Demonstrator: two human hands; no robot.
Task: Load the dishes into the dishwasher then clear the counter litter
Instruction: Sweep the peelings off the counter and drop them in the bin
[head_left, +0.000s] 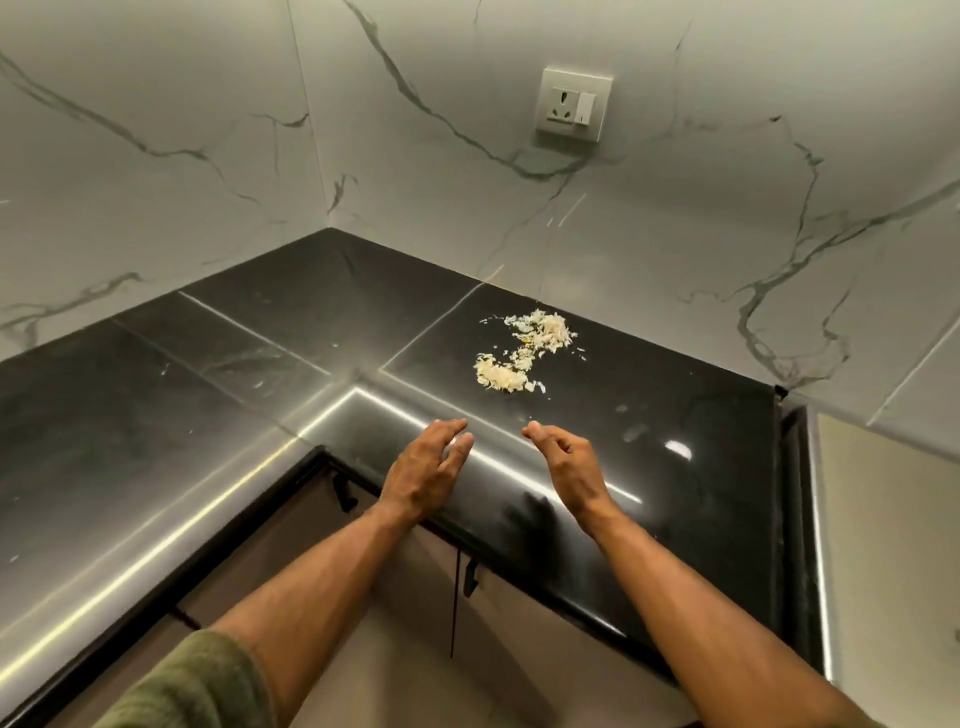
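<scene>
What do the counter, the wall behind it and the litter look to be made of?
Counter: polished black stone, probably granite; it mirrors the light strips and shows seams between slabs.
Wall: glossy white marble-look tile or slab with grey veins and thin joints; which one is unclear.
Litter: pale, dry, papery flakes, possibly garlic or onion skins.

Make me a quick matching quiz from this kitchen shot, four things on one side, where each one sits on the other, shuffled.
Things:
1. litter
2. wall socket
3. left hand
4. right hand

Places:
A. on the marble wall above the counter
B. over the counter's front edge, at the inner corner
C. scattered on the black counter near the back wall
D. above the counter, just nearer than the scraps

Pairs: 1-C, 2-A, 3-B, 4-D
</scene>
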